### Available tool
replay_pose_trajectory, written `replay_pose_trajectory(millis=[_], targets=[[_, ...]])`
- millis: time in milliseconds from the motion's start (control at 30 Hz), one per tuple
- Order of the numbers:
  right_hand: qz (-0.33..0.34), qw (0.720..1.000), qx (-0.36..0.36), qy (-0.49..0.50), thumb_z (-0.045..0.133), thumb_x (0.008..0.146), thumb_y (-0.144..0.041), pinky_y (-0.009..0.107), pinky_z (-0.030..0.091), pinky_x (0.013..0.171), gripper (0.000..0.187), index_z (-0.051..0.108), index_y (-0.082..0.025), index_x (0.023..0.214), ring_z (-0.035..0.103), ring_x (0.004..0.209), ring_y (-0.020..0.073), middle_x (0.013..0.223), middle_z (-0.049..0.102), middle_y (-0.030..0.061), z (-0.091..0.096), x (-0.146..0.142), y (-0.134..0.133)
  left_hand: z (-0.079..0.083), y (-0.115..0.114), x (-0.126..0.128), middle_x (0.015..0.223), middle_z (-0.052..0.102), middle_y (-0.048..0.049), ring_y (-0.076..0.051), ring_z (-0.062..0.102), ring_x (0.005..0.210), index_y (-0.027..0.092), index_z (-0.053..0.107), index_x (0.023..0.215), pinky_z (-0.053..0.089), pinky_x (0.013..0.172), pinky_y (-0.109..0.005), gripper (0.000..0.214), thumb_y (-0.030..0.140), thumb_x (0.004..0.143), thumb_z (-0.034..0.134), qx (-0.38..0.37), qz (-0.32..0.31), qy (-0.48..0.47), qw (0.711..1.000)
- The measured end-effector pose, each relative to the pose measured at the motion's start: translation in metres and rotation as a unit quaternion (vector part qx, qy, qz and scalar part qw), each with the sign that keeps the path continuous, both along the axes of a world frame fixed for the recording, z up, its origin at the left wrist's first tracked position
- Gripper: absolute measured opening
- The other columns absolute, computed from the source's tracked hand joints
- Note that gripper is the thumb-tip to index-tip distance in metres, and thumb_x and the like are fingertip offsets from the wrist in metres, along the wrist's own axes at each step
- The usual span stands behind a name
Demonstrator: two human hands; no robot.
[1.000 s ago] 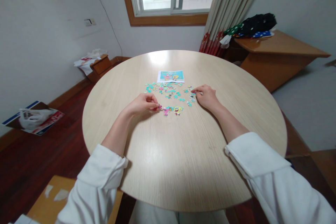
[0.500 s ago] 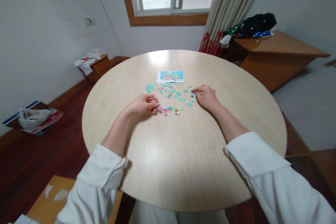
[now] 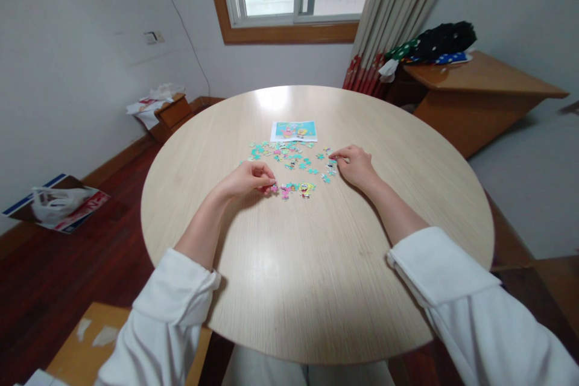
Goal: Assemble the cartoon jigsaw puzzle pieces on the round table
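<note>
My left hand (image 3: 253, 179) is closed in a pinch on a small pink puzzle piece (image 3: 274, 187). Just right of it lies a joined strip of puzzle pieces (image 3: 294, 189), pink at its left end and with a yellow cartoon figure (image 3: 306, 189) at its right. My right hand (image 3: 355, 164) rests on the table with its index finger stretched out to loose pieces (image 3: 331, 167); it grips nothing that I can see. Many more loose turquoise and pink puzzle pieces (image 3: 289, 154) lie scattered between the hands, below a printed reference picture (image 3: 294, 131).
Everything lies on a round pale wooden table (image 3: 289, 265). A wooden cabinet (image 3: 479, 84) with dark cloth on it stands at the back right, beside a curtain (image 3: 393, 18). A wooden stool (image 3: 85, 344) is at the lower left.
Almost nothing differs. My left hand has shifted very slightly to the right with the pink puzzle piece, while my right hand stays in place.
</note>
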State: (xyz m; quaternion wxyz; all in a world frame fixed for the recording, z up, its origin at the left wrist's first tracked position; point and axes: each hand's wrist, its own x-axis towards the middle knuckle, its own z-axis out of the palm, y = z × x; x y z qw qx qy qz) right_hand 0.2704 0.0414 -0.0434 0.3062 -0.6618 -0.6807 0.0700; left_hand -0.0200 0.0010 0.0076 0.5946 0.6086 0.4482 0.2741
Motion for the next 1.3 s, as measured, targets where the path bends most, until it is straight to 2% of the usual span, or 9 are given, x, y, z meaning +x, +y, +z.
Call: replay_pose_trajectory(millis=[167, 333, 567, 700, 867, 1067, 1300], targets=[[-0.001, 1.0, -0.001, 0.0, 0.046, 0.082, -0.015, 0.044, 0.034, 0.09, 0.032, 0.077, -0.022, 0.091, 0.055, 0.102, 0.0266, 0.102, 0.067, 0.0107, 0.0004, -0.0002, -0.0007, 0.0027, -0.0019, 0.0022, 0.061, 0.066, -0.0029, -0.008, 0.06, 0.054, 0.01, 0.06, 0.071, 0.046, 0.06, -0.023, 0.011, 0.005, 0.08, 0.06, -0.008, 0.011, 0.005, 1.0], [0.003, 1.0, 0.0, 0.0, 0.047, 0.082, -0.014, 0.044, 0.034, 0.092, 0.032, 0.076, -0.022, 0.09, 0.056, 0.102, 0.0263, 0.1, 0.067, 0.0098, 0.0008, -0.0004, -0.0002, 0.0001, 0.0, 0.0018, 0.061, 0.066, -0.0028, -0.009, 0.062, 0.056, 0.009, 0.061, 0.074, 0.047, 0.062, -0.024, 0.007, 0.007, 0.078, 0.065, -0.015, 0.005, 0.006, 1.0], [0.001, 1.0, 0.007, -0.001, 0.046, 0.081, -0.015, 0.044, 0.034, 0.09, 0.032, 0.076, -0.022, 0.089, 0.056, 0.101, 0.0262, 0.1, 0.068, 0.0099, -0.001, 0.0003, 0.001, 0.0001, -0.0005, 0.0015, 0.054, 0.062, -0.0015, -0.007, 0.056, 0.049, 0.011, 0.061, 0.073, 0.042, 0.053, -0.021, 0.008, 0.011, 0.077, 0.067, -0.012, 0.008, 0.035, 0.999], [0.003, 1.0, 0.014, 0.002, 0.046, 0.081, -0.016, 0.044, 0.035, 0.09, 0.032, 0.076, -0.023, 0.088, 0.055, 0.101, 0.0264, 0.099, 0.068, 0.01, -0.003, 0.0016, 0.0025, 0.0025, -0.0016, 0.0025, 0.052, 0.059, 0.0002, -0.006, 0.051, 0.046, 0.012, 0.061, 0.07, 0.037, 0.048, -0.021, 0.01, 0.014, 0.074, 0.07, 0.015, 0.011, 0.063, 0.998], [-0.001, 1.0, 0.008, 0.005, 0.046, 0.08, -0.016, 0.044, 0.034, 0.09, 0.032, 0.077, -0.022, 0.089, 0.056, 0.101, 0.0266, 0.1, 0.068, 0.0105, -0.0011, 0.0001, 0.0011, 0.004, -0.0008, 0.0055, 0.05, 0.053, 0.0038, -0.005, 0.041, 0.045, 0.012, 0.061, 0.066, 0.03, 0.047, -0.021, 0.009, 0.013, 0.07, 0.069, 0.078, 0.068, 0.08, 0.991], [0.001, 1.0, 0.007, -0.001, 0.047, 0.081, -0.016, 0.044, 0.034, 0.091, 0.031, 0.076, -0.022, 0.089, 0.056, 0.101, 0.0266, 0.1, 0.068, 0.0106, -0.0009, -0.0001, 0.0007, -0.001, 0.0027, 0.004, 0.058, 0.061, -0.0002, -0.007, 0.045, 0.053, 0.012, 0.065, 0.067, 0.035, 0.054, -0.023, 0.005, 0.016, 0.068, 0.069, 0.112, 0.061, 0.079, 0.989], [0.0, 1.0, 0.009, 0.001, 0.047, 0.081, -0.016, 0.044, 0.034, 0.09, 0.032, 0.077, -0.023, 0.089, 0.055, 0.101, 0.0264, 0.099, 0.068, 0.01, -0.0018, 0.0003, 0.0016, -0.0015, 0.0017, 0.0055, 0.065, 0.066, -0.0023, -0.009, 0.051, 0.058, 0.011, 0.07, 0.077, 0.038, 0.059, -0.024, 0.008, 0.015, 0.071, 0.066, 0.1, 0.046, 0.089, 0.99]])
